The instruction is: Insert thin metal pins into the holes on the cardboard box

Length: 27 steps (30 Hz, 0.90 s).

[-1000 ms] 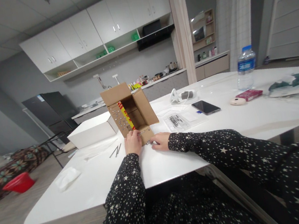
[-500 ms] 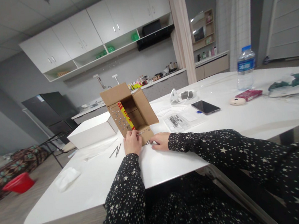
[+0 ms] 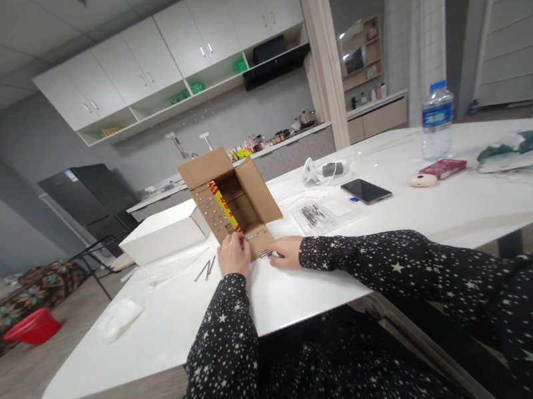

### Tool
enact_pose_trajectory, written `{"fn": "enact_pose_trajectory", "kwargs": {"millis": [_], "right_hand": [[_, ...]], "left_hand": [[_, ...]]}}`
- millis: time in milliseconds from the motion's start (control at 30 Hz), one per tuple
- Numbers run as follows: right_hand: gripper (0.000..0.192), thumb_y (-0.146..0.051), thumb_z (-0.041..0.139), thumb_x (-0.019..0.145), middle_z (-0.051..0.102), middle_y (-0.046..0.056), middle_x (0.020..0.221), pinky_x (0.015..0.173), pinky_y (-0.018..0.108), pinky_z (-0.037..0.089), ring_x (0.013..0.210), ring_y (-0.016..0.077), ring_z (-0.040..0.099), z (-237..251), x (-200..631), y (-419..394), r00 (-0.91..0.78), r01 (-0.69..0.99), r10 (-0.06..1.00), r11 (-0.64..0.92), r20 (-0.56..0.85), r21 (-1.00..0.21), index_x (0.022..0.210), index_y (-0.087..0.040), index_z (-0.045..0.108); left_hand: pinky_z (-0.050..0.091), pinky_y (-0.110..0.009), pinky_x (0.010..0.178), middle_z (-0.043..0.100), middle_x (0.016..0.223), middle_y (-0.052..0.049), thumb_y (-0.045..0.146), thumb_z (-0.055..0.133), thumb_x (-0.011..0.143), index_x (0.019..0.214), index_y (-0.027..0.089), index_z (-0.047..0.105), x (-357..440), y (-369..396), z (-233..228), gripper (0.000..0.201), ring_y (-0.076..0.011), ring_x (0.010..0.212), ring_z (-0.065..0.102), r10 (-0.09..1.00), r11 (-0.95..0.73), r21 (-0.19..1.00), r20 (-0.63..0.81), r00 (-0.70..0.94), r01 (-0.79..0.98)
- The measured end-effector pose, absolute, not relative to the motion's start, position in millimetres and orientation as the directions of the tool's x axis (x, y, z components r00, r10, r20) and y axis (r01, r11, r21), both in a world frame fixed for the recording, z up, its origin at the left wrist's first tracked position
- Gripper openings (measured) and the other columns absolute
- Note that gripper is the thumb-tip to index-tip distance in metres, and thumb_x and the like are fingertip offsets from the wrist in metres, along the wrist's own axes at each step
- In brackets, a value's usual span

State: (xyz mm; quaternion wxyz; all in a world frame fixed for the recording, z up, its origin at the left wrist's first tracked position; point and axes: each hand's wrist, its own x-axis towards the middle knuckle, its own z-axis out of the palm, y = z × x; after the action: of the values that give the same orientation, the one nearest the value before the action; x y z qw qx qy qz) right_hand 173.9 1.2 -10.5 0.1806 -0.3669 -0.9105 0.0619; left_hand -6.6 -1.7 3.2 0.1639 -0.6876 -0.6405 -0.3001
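An open cardboard box (image 3: 260, 190) stands tilted on the white table, its flaps spread and its inside facing me. Small shiny silvery dots cover its left flap and run along its front flap (image 3: 259, 241). At the lower left of the opening is my left hand (image 3: 235, 254), fingers closed at the front flap; what they pinch is too small to make out. Resting on the table just right of the box, my right hand (image 3: 286, 251) has its fingers curled at short silvery metal pieces (image 3: 264, 254). Several thin metal rods (image 3: 205, 269) lie left of my left hand.
Left of the box are a white box (image 3: 165, 234) and a crumpled tissue (image 3: 119, 318). To the right lie clear plastic packets (image 3: 317, 217), a phone (image 3: 366, 190), a pink pack (image 3: 444, 168) and a water bottle (image 3: 436, 122). The table's front edge runs close below my hands.
My left hand has shifted very slightly to the left. My right hand and the box look unmoved.
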Motion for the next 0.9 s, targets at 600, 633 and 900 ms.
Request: {"fn": "enact_pose_trajectory", "kwargs": {"millis": [600,633,900], "right_hand": [[0.034,-0.035,0.049,0.079,0.068,0.005,0.081,0.068,0.025,0.041,0.080,0.0191,0.062,-10.4,175.2,2.2,-0.676,0.628,0.678,0.735,0.288,-0.255,0.104,-0.018,0.066],[0.035,-0.035,0.049,0.079,0.068,0.005,0.081,0.068,0.025,0.041,0.079,0.0191,0.062,-10.3,175.2,2.2,-0.674,0.630,0.679,0.734,0.290,-0.255,0.104,-0.018,0.066],[0.031,-0.034,0.050,0.079,0.067,0.004,0.079,0.065,0.026,0.041,0.073,0.0183,0.060,-10.4,174.9,1.2,-0.680,0.625,0.669,0.743,0.299,-0.239,0.102,-0.020,0.065]], "left_hand": [[0.039,-0.030,0.075,0.061,0.080,-0.002,0.022,0.050,0.079,0.085,0.019,0.058,-4.3,-2.6,4.9,0.010,-0.0127,0.066,0.054,0.607,-0.436,0.139,0.775,0.176,0.889],[0.039,-0.030,0.075,0.062,0.080,-0.001,0.021,0.050,0.079,0.085,0.019,0.058,-3.6,-2.9,4.7,0.010,-0.0125,0.066,0.054,0.616,-0.444,0.137,0.764,0.191,0.885],[0.041,-0.030,0.074,0.063,0.076,0.001,0.020,0.050,0.076,0.082,0.020,0.058,-2.0,-4.7,1.8,0.010,-0.0128,0.066,0.055,0.725,-0.476,0.175,0.633,0.272,0.862]]}}
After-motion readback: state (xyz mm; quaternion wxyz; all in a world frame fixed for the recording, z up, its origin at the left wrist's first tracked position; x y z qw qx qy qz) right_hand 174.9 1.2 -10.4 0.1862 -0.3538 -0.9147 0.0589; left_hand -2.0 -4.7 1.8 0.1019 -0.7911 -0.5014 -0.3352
